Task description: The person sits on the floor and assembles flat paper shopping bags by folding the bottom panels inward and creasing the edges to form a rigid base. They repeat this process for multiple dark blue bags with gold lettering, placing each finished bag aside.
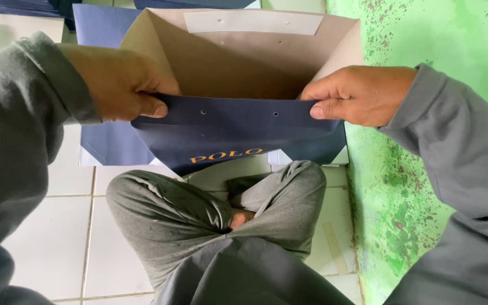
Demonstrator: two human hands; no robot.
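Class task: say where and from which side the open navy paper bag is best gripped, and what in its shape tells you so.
Grip the navy paper bag at its folded top rim, near the two corners, coming in from each side. The rim is doubled and stiffer than the thin walls. The left hand and right hand already pinch there, thumbs outside, which holds the mouth open.
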